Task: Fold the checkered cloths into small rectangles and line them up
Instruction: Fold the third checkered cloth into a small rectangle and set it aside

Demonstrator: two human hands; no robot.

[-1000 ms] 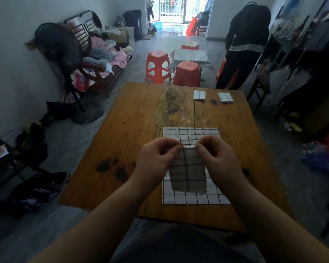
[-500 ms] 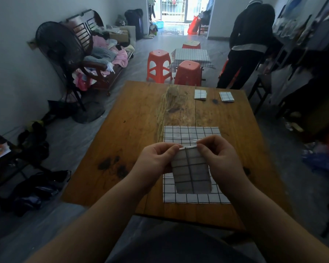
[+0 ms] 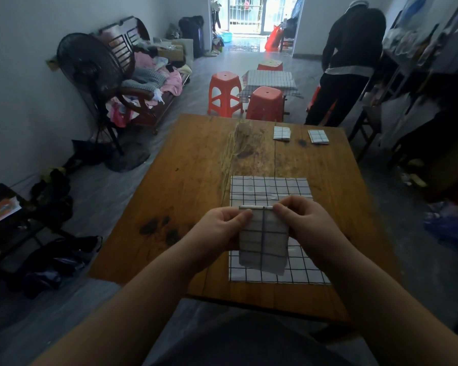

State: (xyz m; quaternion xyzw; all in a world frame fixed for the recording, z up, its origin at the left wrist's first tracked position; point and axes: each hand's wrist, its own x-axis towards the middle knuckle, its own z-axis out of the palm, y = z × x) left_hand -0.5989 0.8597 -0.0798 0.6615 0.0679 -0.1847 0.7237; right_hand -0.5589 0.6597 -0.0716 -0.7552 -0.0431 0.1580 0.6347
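Pinching the top edge of the limp, light, half-folded white black-checked cloth (image 3: 262, 241), left hand (image 3: 221, 228) and right hand (image 3: 303, 223) fingers hold its corners above the wooden counter (image 3: 196, 180).

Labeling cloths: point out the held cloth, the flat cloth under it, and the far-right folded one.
held cloth (image 3: 262, 240), head view, centre of its hanging panel
flat cloth (image 3: 269, 186), head view, bare far part
far-right folded cloth (image 3: 318, 136), head view, middle of top face

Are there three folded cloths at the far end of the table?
No, only two lie there: the left folded cloth and the right folded cloth.
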